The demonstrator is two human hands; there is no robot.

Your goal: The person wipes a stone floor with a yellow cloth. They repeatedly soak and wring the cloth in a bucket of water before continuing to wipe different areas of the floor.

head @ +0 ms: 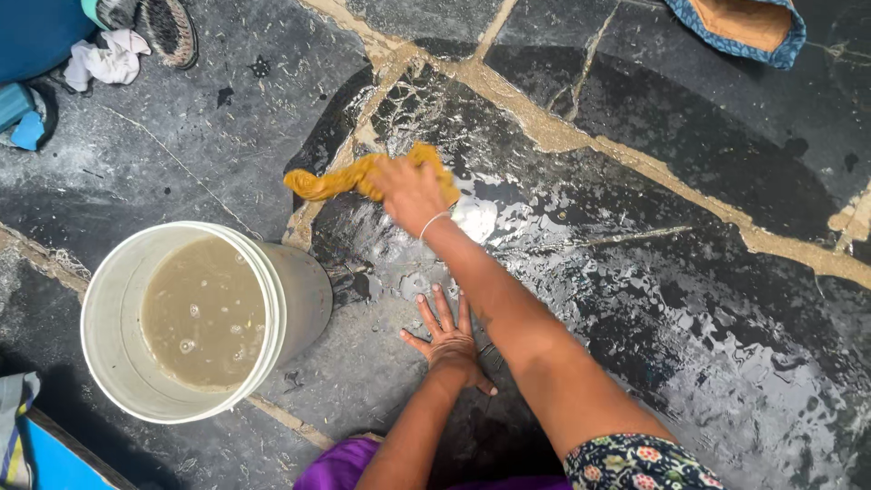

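Cloth [358, 179], mustard yellow and sodden, is lying bunched on the wet dark stone floor [689, 299], its long axis running left to right. The right hand [410, 191] is clamping down on its right end, while the left hand [447, 342] is pressing flat, fingers spread, nearer the body, just beside a white bucket [290, 290] of murky water.

Yellow cloth [363, 177] partly hidden under right hand [410, 189]. Blue-rimmed item [739, 27] cut by top edge, shoe [168, 29] too. Bucket [295, 281] bottom hidden by murky water.
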